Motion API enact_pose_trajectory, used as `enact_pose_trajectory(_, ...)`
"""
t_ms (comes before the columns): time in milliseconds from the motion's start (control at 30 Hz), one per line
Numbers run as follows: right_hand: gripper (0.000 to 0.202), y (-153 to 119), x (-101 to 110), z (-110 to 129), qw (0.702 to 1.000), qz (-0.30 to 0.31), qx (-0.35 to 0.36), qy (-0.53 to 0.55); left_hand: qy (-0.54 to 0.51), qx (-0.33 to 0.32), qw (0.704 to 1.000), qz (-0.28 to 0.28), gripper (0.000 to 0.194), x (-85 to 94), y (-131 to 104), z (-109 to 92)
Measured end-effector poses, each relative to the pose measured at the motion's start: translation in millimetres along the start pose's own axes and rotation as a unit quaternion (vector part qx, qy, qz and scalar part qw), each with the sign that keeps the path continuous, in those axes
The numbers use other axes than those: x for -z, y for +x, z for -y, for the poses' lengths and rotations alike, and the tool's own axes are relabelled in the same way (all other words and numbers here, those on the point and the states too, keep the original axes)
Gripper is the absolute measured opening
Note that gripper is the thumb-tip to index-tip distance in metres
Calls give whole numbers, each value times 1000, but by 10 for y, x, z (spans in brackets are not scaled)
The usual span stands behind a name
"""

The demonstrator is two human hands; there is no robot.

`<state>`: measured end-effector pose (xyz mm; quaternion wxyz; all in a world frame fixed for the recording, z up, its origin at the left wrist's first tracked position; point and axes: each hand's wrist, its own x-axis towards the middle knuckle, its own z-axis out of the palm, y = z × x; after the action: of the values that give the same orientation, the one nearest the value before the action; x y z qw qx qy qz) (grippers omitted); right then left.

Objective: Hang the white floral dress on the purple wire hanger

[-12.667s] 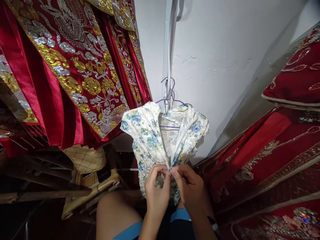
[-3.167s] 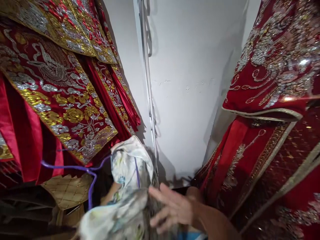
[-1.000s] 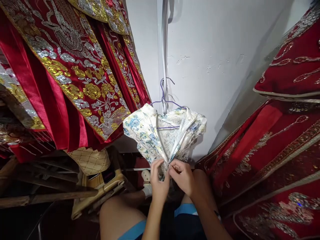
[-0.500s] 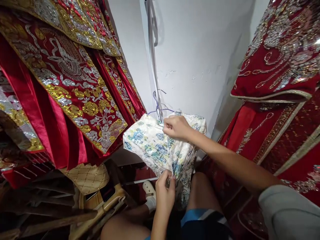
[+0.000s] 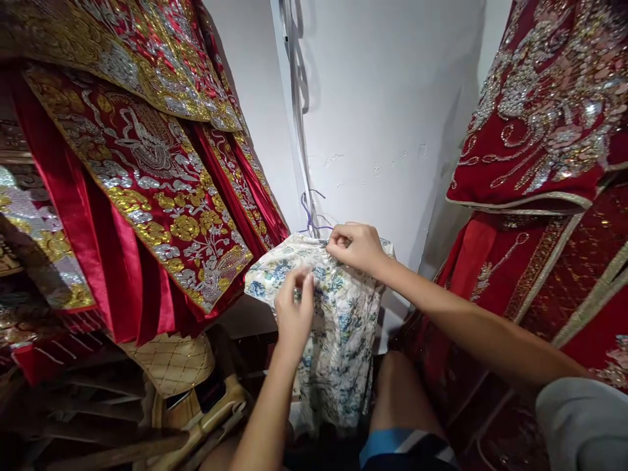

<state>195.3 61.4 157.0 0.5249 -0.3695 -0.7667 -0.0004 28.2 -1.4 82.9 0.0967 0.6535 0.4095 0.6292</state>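
Floral dress point(image 5: 338, 327) hanging right in front of me on its purple hanger point(image 5: 308, 216), against the white wall point(image 5: 373, 104), and my right hand point(image 5: 360, 248) has its neckline pinched between thumb and fingers. Left hand point(image 5: 294, 307) is lower, released, thumb and forefinger curled loosely in front of the bodice, with embroidered red garments point(image 5: 161, 190) hanging off to my left.

Red embroidered garments point(image 5: 186, 229) hang left, a beaded red dress point(image 5: 534, 150) right, beside a pale wall point(image 5: 373, 104).
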Motion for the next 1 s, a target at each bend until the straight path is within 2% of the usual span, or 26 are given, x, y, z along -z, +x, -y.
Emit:
enact_pose_trajectory(33, 11, -16, 1, 15, 997, -6, -43, 56, 8, -26, 1000, 11, 22, -10, 208, -37)
enact_pose_trajectory(100, 13, -40, -9, 38, 977, -12, -117, 178, 30, -65, 996, 54, 19, -56, 522, -105)
enact_pose_trajectory(167, 15, -59, -25, 42, 947, -14, -162, 278, 60, -89, 992, 69, 16, -121, 673, -166)
enact_pose_trajectory(300, 15, -98, -52, 24, 878, -8, -242, 414, 82, -115, 990, 30, 17, -217, 643, -240)
enact_pose_trajectory(433, 16, -131, -82, 70, 742, 44, -348, 571, 79, -122, 989, -8, 17, -237, 573, -259)
enact_pose_trajectory(500, 20, -149, -115, 107, 695, 45, -360, 621, 66, -116, 991, -20, 18, -242, 567, -286)
enact_pose_trajectory(667, 19, -345, -311, 102, 673, 0, -353, 650, 51, -97, 993, -53, 19, -207, 614, -382)
enact_pose_trajectory(767, 19, -638, -467, 30, 669, -26, -373, 642, 46, -85, 988, -124, 16, -6, 740, -292)
enact_pose_trajectory(833, 22, -890, -552, -17, 668, -50, -393, 630, 5, -49, 980, -192, 14, 255, 846, -116)
enact_pose_trajectory(900, 27, -1153, -614, -43, 665, -69, -415, 617, -80, 28, 964, -252, 11, 589, 918, 137)
enact_pose_trajectory(933, 28, -1280, -637, -42, 666, -73, -423, 610, -141, 86, 949, -270, 10, 760, 923, 282)
enact_pose_trajectory(1000, 30, -1515, -678, -7, 680, -65, -428, 592, -281, 205, 895, -279, 20, 1051, 845, 581)
